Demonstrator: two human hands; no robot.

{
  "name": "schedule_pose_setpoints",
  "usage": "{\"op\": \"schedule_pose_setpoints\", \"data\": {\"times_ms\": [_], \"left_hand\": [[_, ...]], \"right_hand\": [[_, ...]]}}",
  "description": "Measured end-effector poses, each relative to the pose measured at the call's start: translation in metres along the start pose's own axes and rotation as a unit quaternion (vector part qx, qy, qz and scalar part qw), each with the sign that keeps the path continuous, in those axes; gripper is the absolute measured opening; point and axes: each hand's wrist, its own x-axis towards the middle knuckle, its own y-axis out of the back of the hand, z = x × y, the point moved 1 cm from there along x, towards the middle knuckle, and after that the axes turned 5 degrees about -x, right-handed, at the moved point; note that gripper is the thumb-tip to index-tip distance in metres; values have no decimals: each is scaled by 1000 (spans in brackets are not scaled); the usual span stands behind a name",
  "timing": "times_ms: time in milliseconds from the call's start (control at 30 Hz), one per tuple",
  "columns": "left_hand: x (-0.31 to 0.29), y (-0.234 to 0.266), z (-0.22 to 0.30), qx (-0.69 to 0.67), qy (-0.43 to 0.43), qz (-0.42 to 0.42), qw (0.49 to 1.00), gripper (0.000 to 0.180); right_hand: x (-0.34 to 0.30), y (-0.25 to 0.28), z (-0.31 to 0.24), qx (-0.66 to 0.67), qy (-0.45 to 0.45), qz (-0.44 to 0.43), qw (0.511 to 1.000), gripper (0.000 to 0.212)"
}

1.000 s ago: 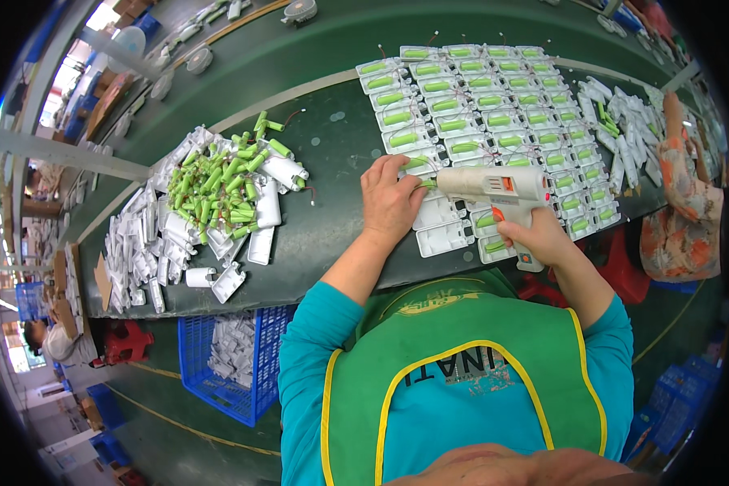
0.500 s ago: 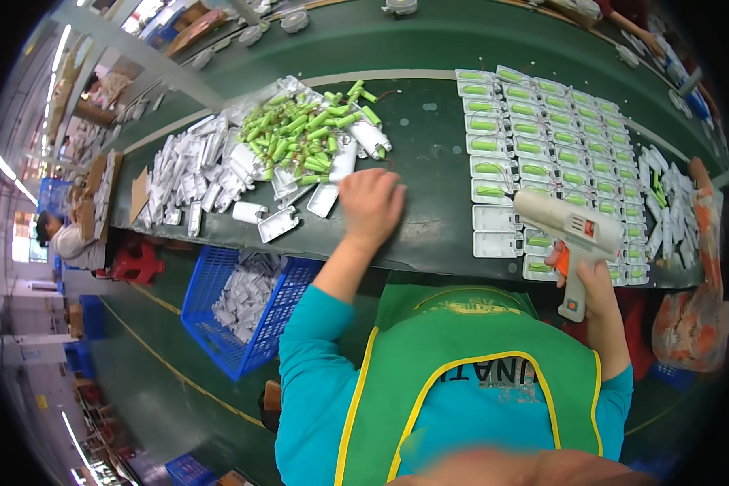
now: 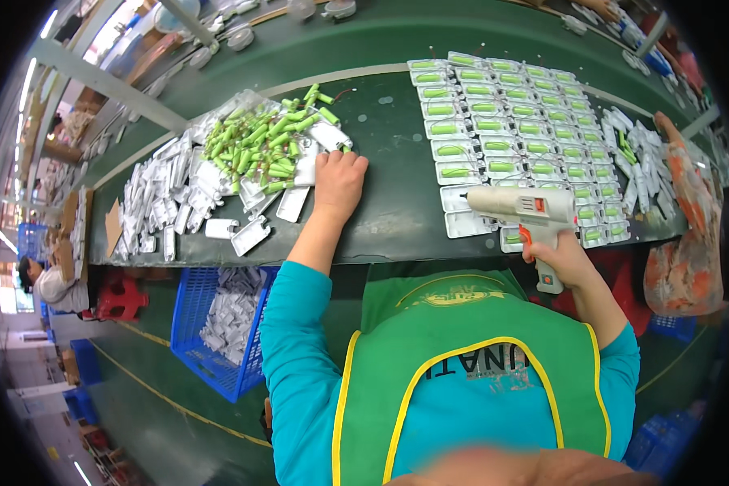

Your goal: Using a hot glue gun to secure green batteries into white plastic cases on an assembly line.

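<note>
Right hand (image 3: 565, 257) gripped a glue gun (image 3: 523, 209), barrel lying left-right, nozzle pointing left; left hand (image 3: 338, 180), fingers curled, touched white casings (image 3: 300, 174).

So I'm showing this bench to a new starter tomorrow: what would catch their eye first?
Probably the heap of bright green cylinders among white plastic shells, left on the dark bench, with the left hand at its edge. Next, the white glue gun gripped in the right hand over neat rows of white trays holding green cylinders, on the right.
</note>
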Motion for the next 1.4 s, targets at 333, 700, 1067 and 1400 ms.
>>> {"op": "schedule_pose_setpoints", "data": {"times_ms": [333,700,1067,1400], "left_hand": [[1,36,82,-200,63,-163,964,40],[-10,15,33,-221,-10,-136,966,28],[-7,12,31,-180,161,-47,969,35],[1,38,170,-590,67,-273,757,20]], "right_hand": [[8,6,3,-85,-42,-32,995,39],[-1,3,-10,21,-15,-92,995,50],[16,13,-1,-78,-26,-26,996,37],[4,-18,-15,134,72,-9,988,33]]}}
